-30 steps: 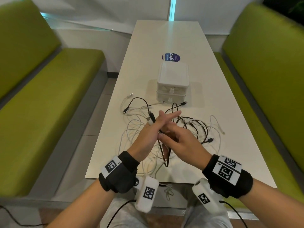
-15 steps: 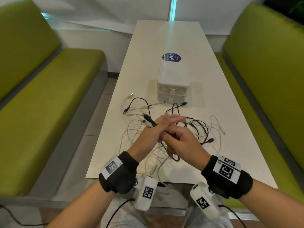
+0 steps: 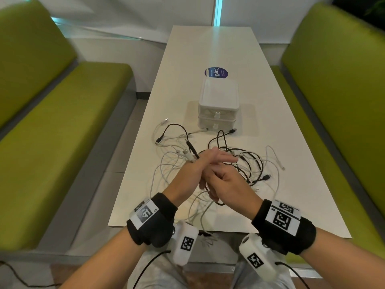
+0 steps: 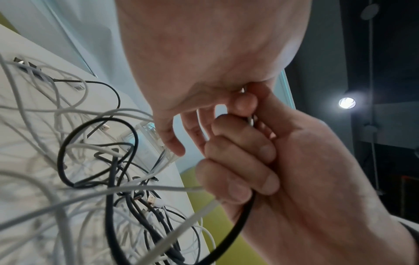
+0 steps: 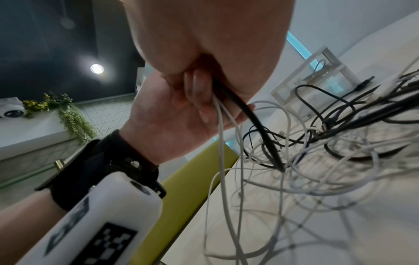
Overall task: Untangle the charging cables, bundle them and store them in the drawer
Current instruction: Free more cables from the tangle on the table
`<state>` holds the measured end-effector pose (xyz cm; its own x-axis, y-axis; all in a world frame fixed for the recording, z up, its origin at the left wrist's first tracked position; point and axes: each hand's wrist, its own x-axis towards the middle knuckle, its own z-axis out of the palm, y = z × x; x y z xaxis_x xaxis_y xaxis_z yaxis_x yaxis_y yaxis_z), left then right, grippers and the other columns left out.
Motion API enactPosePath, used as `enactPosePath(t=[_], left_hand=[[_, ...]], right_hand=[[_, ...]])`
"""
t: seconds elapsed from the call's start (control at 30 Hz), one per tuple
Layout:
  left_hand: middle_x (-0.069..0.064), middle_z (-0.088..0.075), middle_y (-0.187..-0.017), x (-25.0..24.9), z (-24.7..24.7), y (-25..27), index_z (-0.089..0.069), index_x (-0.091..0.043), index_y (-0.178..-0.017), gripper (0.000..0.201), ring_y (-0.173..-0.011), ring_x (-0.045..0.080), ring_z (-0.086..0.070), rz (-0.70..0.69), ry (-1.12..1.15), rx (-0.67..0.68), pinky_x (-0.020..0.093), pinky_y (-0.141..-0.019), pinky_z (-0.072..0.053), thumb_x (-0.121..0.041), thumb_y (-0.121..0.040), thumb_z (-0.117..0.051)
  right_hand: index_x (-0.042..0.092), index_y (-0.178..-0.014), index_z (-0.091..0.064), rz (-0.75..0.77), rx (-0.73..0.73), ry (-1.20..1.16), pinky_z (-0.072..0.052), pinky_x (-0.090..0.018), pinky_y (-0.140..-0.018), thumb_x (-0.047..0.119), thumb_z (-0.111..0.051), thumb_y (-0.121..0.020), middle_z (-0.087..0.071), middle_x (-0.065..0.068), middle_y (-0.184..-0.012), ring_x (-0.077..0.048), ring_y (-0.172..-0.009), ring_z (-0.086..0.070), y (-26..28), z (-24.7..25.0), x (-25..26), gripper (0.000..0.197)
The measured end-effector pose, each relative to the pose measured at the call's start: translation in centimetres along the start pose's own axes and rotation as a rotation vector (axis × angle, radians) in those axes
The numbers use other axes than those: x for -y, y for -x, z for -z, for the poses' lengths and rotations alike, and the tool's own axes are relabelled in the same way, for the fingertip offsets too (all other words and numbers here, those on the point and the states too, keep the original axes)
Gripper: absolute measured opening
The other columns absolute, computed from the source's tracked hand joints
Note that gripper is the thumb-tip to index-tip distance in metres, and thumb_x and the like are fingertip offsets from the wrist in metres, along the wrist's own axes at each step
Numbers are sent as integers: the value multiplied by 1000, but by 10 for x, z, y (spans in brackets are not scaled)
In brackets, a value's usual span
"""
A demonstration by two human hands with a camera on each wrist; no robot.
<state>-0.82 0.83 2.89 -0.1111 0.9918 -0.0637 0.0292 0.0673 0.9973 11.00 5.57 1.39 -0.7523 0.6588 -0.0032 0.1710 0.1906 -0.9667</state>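
A tangle of black and white charging cables (image 3: pixel 253 163) lies on the white table (image 3: pixel 208 49). My left hand (image 3: pixel 216 158) is raised over it, fingers straight and pointing right. Black and white plug ends (image 3: pixel 190 152) stick out at its thumb side, pinned by the thumb. Just below it, my right hand (image 3: pixel 220 182) is curled round a black cable (image 4: pixel 238 231) and white cables (image 5: pixel 221 125) that run down into the tangle. The white two-drawer box (image 3: pixel 217 101) stands behind the cables, both drawers closed.
Green benches (image 3: pixel 52 132) flank the table on both sides. A round blue sticker (image 3: pixel 216 72) lies beyond the box. Some white cable loops (image 3: pixel 203 222) hang over the table's near edge, close to my lap.
My right hand's fingers, laid along the left hand a second ago, have closed round the cables. The plug ends at the left thumb have shifted left, and the black loop under the hands has shortened.
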Motion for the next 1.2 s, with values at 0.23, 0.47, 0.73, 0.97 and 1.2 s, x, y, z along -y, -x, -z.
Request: enactPosePath(t=[0.23,0.47,0.73,0.97,1.2], left_hand=[[-4,-68,-120,8,4,-4,-74,-9,-107,66,-112,19,-61,4,81,-26,25,-89,-47,-42,-104,-18],[-2,-73,-109,8,8,-2,-76,-13,-101,67,-87,10,-65,59,27,9,18,-69,-47,-52,-101,-22],[4,-47,-43,0,23,-4,-42,-14,-38,79,-51,21,-58,-120,525,-128,34,-71,-51,-55,-99,-13],[-2,-32,-45,-15,43,1,-37,-15,-48,66,-40,11,-24,-64,87,-68,23,-43,-19,-61,-94,-24],[-11,-55,-70,-2,22,7,-55,-25,-72,35,-71,11,-55,36,-958,72,23,-62,-38,-42,-100,-43]], right_hand=[[21,-67,-67,-1,129,36,-46,-23,-87,27,-39,-103,-69,-12,-65,-26,-70,-65,1,13,0,46],[36,-57,-60,5,176,66,-43,-34,-57,24,-43,-102,-51,7,-50,-13,-50,-47,0,12,-3,50],[28,-59,-46,-16,169,250,-38,-24,-54,32,-53,-98,-47,15,-46,-4,-44,-42,-8,16,-12,40],[29,-60,-44,30,225,456,-34,-26,-54,41,-57,-93,-42,9,-54,-6,-49,-39,-16,23,-25,38],[20,-96,-73,166,281,618,-35,-14,-55,33,-59,-94,-58,19,-64,3,-56,-53,-12,18,-23,19]])
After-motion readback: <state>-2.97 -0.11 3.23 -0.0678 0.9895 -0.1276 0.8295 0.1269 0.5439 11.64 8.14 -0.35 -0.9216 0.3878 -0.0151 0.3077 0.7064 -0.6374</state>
